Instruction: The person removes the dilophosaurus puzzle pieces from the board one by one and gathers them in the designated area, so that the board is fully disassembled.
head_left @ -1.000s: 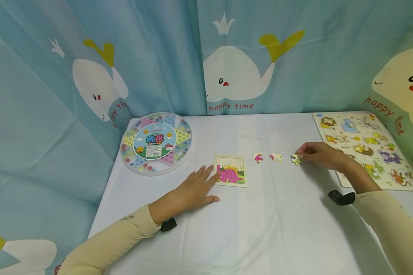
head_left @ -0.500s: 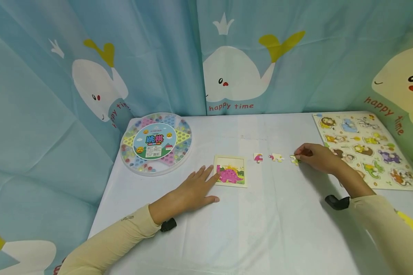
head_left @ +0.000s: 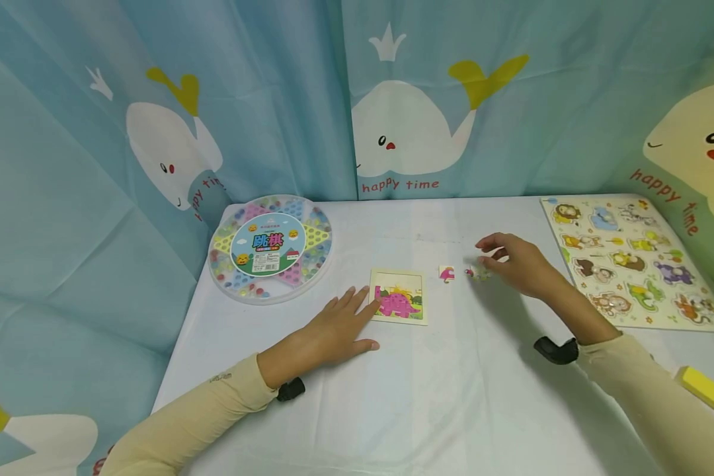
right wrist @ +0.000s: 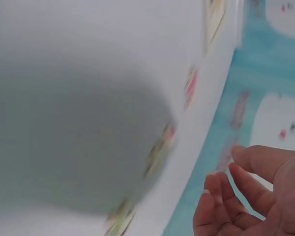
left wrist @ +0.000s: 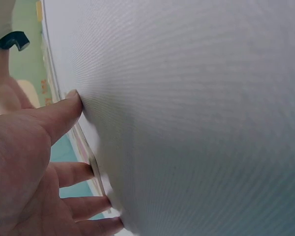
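My left hand (head_left: 330,334) lies flat with fingers spread, its fingertips on the left edge of a small wooden puzzle tray (head_left: 413,281). Inside the tray the lower part of a pink dinosaur picture shows. To the tray's right lies a pink puzzle piece (head_left: 446,273), then a second piece (head_left: 471,272) partly covered in the head view. Over the second piece hovers my right hand (head_left: 523,268), thumb and fingers loosely bent with nothing between them. A third, greenish piece (right wrist: 120,219) shows on the cloth in the right wrist view; the hand hides it in the head view.
A round Chinese checkers set (head_left: 268,248) with marbles sits at the back left. An animal puzzle board (head_left: 636,264) lies at the right, and a yellow block (head_left: 708,390) near the right edge. A whale-print curtain (head_left: 274,99) closes off the back.
My right hand has let go of the greenish piece, lifted and moved left over the second piece. The yellow block is now uncovered by the sleeve. My left hand stays put.
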The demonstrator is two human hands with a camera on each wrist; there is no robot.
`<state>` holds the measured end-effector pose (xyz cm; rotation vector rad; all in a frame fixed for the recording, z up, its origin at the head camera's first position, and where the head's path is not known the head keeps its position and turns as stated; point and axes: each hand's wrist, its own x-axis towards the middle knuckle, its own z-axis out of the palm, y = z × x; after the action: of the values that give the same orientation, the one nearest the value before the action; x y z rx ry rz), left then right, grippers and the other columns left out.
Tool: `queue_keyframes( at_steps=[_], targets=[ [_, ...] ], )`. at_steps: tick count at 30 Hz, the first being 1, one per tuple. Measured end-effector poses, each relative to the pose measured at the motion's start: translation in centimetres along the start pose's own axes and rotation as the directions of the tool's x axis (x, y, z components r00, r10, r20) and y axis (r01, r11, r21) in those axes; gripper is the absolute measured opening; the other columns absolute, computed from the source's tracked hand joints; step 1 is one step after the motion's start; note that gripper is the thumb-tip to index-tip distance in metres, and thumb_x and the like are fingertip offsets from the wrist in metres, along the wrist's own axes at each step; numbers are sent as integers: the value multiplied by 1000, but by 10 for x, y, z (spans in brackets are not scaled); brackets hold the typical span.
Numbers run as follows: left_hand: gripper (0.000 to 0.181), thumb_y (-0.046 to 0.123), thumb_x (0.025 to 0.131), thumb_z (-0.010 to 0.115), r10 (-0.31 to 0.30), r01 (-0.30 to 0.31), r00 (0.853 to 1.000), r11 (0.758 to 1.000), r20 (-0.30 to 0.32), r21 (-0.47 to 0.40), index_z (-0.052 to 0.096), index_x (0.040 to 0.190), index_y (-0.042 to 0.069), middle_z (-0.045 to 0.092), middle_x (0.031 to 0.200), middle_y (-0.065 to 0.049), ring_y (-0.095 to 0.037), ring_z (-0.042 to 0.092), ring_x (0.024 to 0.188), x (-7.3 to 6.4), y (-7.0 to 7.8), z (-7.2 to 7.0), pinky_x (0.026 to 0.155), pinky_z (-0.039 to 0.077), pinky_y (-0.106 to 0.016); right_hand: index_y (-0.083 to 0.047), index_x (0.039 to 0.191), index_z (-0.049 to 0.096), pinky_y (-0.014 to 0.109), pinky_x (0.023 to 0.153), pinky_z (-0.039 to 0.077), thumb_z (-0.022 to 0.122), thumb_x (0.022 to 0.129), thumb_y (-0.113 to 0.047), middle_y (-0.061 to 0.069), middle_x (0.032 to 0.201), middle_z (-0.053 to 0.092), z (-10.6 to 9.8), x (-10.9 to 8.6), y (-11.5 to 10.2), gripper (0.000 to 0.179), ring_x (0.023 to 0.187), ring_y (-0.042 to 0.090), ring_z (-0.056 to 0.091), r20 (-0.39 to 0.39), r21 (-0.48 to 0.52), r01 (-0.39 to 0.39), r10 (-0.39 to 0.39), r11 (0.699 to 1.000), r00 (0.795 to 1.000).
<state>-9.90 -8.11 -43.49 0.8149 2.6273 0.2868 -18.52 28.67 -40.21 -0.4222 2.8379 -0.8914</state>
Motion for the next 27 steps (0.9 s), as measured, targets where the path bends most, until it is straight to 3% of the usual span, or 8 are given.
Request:
queue_keyframes(
  at_steps=[6,12,19,27],
  targets=[
    [81,56,105,58,3,-3,1000,1000,-3,-1,28,169,17,16,176,-15,-40,16,162,1,0,1,128,23,-58,5,132,64,43,82,55,68,100,-3,24,130,66,39,6,-53,33,104,34,68,34,23,105,-106,994,994],
    [81,57,105,57,8,-8,1000,1000,-4,25,29,169,17,17,176,-15,-40,18,162,1,0,2,127,26,-58,1,133,65,41,85,60,73,98,-4,20,130,64,87,9,-88,36,98,26,67,89,19,223,-224,975,971],
    [81,58,105,55,19,-18,1000,999,-8,35,28,169,16,17,176,-15,-39,17,162,2,-1,3,127,26,-57,1,129,66,40,90,60,76,95,0,19,123,66,114,10,-104,36,93,24,63,110,-16,323,-319,946,941],
    [81,58,105,55,18,-17,1000,999,-21,46,29,169,16,19,176,-15,-39,18,162,-1,-3,6,127,26,-57,1,125,67,43,93,60,80,92,0,17,113,67,121,6,-106,36,102,30,67,70,-52,371,-367,927,927]
  ],
)
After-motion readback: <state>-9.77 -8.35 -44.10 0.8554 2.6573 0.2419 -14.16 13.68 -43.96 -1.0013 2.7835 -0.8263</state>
